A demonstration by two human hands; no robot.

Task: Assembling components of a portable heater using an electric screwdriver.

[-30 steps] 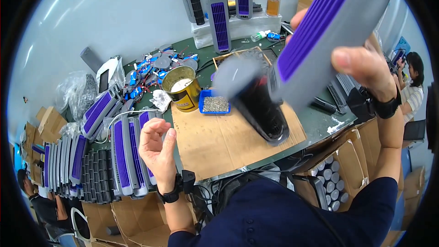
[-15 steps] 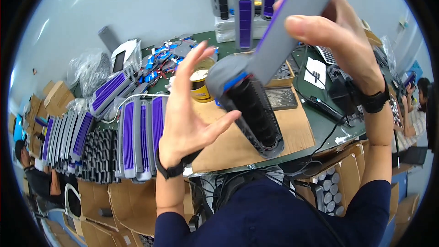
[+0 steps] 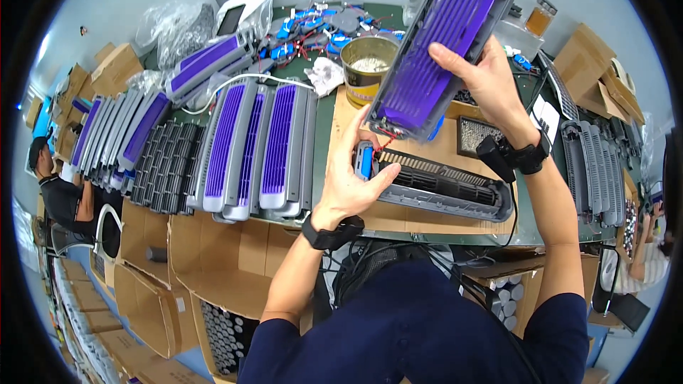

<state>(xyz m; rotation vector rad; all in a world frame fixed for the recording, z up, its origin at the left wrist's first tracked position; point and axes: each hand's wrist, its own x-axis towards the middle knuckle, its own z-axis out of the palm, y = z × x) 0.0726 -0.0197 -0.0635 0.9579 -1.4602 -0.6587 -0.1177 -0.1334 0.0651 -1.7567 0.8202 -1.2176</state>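
Note:
My right hand (image 3: 489, 85) grips a long grey fan housing half with a purple grille (image 3: 437, 57), raised and tilted above the table. Below it, the other grey housing half (image 3: 455, 206), with a black slotted fan roller (image 3: 445, 183) in it, lies on a cardboard sheet (image 3: 341, 144). The left end of that lower half is held between the thumb and fingers of my left hand (image 3: 346, 190). A blue cylindrical part (image 3: 367, 161) sits at this end, by my fingers. Red wires (image 3: 388, 141) run up from there toward the raised half.
Left of the cardboard stand several purple-grilled fans (image 3: 281, 149) and stacked black rollers (image 3: 165, 167). Behind are a yellow tin (image 3: 363, 89) and a heap of blue-and-grey wired parts (image 3: 313, 28). A tray of small parts (image 3: 478, 136) lies right; grey shells (image 3: 594, 171) stand farther right. Cartons (image 3: 220, 256) are below.
The fan's two halves have come apart: the roller half now lies on the cardboard, the grilled half is turned inside-out toward me. My left hand, open before, has closed on the lower half.

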